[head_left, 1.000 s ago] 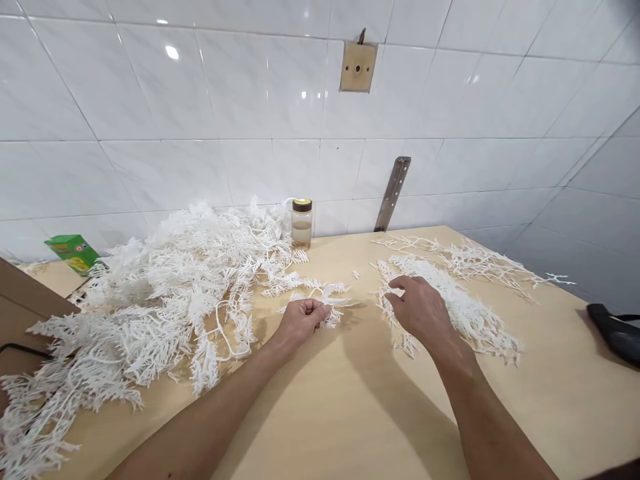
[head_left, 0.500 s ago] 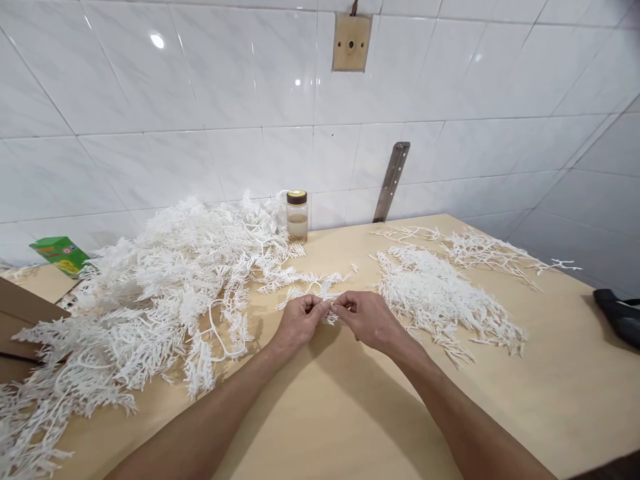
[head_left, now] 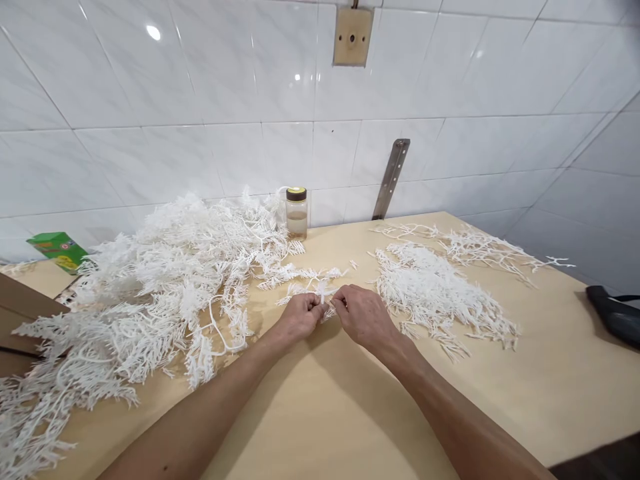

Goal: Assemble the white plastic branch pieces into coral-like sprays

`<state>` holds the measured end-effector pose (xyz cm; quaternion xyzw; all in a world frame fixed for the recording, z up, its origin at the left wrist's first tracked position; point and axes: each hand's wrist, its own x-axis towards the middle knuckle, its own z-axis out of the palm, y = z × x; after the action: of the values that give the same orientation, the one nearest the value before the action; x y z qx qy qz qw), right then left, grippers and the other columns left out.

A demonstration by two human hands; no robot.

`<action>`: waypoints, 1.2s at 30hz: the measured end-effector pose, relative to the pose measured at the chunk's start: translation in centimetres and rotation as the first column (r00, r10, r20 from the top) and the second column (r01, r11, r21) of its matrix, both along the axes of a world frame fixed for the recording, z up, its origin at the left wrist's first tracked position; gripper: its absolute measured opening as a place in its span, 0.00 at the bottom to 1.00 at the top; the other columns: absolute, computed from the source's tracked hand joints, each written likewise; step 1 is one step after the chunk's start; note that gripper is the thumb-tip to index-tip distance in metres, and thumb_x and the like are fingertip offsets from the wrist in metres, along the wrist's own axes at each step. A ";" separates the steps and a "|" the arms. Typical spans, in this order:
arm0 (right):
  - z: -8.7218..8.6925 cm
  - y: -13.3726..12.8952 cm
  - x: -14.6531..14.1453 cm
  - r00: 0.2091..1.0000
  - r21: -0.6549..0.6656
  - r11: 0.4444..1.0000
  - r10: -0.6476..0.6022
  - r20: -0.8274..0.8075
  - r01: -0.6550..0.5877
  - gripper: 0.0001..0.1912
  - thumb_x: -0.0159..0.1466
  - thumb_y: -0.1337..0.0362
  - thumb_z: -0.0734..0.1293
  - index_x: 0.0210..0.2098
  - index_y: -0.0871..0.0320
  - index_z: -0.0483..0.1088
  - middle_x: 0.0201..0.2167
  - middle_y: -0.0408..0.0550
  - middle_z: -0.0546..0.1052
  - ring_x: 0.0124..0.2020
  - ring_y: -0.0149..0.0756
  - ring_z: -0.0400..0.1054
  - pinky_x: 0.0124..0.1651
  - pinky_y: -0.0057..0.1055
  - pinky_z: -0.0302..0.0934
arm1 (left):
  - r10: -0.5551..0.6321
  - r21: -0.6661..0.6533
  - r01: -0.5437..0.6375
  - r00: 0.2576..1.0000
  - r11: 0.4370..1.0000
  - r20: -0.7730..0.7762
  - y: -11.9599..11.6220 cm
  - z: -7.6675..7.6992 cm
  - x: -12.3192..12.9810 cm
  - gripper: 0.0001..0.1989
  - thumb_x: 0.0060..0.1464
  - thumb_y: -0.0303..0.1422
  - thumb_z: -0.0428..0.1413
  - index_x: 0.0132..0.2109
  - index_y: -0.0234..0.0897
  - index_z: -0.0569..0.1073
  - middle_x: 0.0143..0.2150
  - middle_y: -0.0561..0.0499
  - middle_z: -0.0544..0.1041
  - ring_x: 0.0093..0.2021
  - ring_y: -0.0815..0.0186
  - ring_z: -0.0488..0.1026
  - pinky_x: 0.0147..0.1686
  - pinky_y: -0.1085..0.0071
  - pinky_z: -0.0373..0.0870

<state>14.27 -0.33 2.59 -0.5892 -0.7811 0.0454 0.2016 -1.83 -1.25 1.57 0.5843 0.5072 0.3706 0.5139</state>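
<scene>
My left hand (head_left: 301,317) is closed in a pinch on a white plastic sprig (head_left: 323,288), which sticks up past the thumb and fingertips. Just to its right, my right hand (head_left: 364,315) has thumb and fingers pressed together at the sprig's edge; what lies between those fingertips is too small to make out. More white feathery sprigs (head_left: 287,273) lie on the table beyond the left hand. Close by the right hand spreads a flat heap of short white sprigs (head_left: 430,283).
A big pile of white plastic branches (head_left: 165,287) covers the left side. Bare white stems (head_left: 493,250) lie at the back right. A lidded jar (head_left: 297,217), a metal ruler (head_left: 391,179), a green box (head_left: 59,250), a cardboard box (head_left: 25,320) and a black object (head_left: 615,317) are around.
My right hand has drawn slightly up and away from the left, opening a small gap between the fingertips. The left hand keeps its pinch. The view has shifted a little.
</scene>
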 end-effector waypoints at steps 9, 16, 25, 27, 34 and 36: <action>0.8 2.0 6.8 0.951 0.000 0.951 -0.309 0.030 0.309 0.08 0.61 0.67 0.62 0.34 0.57 0.74 0.31 0.50 0.77 0.31 0.38 0.69 0.32 0.30 0.53 | 0.119 -0.034 -0.116 0.987 0.993 0.104 0.0 -0.9 -0.5 0.15 0.45 0.43 0.60 0.26 0.36 0.68 0.17 0.59 0.60 0.18 0.76 0.52 0.20 0.76 0.48; 2.4 -0.1 3.6 0.945 -0.205 0.979 -0.087 -0.315 0.022 0.16 0.64 0.56 0.61 0.32 0.56 0.77 0.29 0.45 0.79 0.24 0.33 0.69 0.32 0.29 0.59 | 0.149 0.105 -0.158 0.985 0.982 0.090 0.3 -2.0 -0.3 0.15 0.48 0.42 0.59 0.27 0.34 0.71 0.22 0.55 0.68 0.23 0.73 0.60 0.25 0.75 0.56; 1.0 -0.7 0.4 0.918 -0.245 0.947 0.103 -0.382 -0.208 0.15 0.64 0.60 0.60 0.29 0.58 0.76 0.22 0.42 0.75 0.20 0.30 0.64 0.27 0.28 0.54 | 0.148 0.187 -0.144 0.989 0.972 -0.009 0.0 -1.4 -0.1 0.15 0.51 0.43 0.56 0.26 0.36 0.67 0.22 0.56 0.65 0.25 0.70 0.60 0.28 0.73 0.57; 0.5 -0.7 0.3 0.942 -0.213 0.962 0.096 -0.322 -0.171 0.15 0.64 0.62 0.59 0.27 0.57 0.74 0.21 0.43 0.74 0.22 0.31 0.64 0.28 0.28 0.53 | 0.157 0.210 -0.143 0.986 0.967 -0.054 -0.1 -1.2 0.0 0.14 0.52 0.42 0.54 0.27 0.37 0.65 0.22 0.57 0.63 0.25 0.70 0.59 0.28 0.73 0.57; -0.7 -0.8 -1.0 0.998 -0.051 0.997 0.057 -0.001 -0.057 0.11 0.65 0.68 0.59 0.30 0.59 0.71 0.29 0.50 0.76 0.29 0.35 0.67 0.32 0.30 0.52 | 0.158 0.164 -0.123 0.963 0.979 -0.220 -0.1 -0.9 0.2 0.13 0.50 0.37 0.55 0.23 0.38 0.61 0.21 0.57 0.60 0.25 0.70 0.56 0.26 0.72 0.52; -0.3 -0.3 -0.5 0.998 -0.046 0.999 -0.015 0.060 0.018 0.11 0.65 0.70 0.59 0.30 0.60 0.71 0.30 0.53 0.77 0.29 0.36 0.68 0.31 0.31 0.52 | 0.144 0.137 -0.121 0.974 0.983 -0.176 0.0 -1.1 0.0 0.14 0.48 0.39 0.56 0.23 0.38 0.62 0.20 0.57 0.61 0.24 0.71 0.56 0.25 0.73 0.52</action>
<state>13.74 -0.66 2.27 -0.6013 -0.7806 0.0443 0.1648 -1.85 -1.28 0.44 0.6121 0.5665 0.3792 0.4008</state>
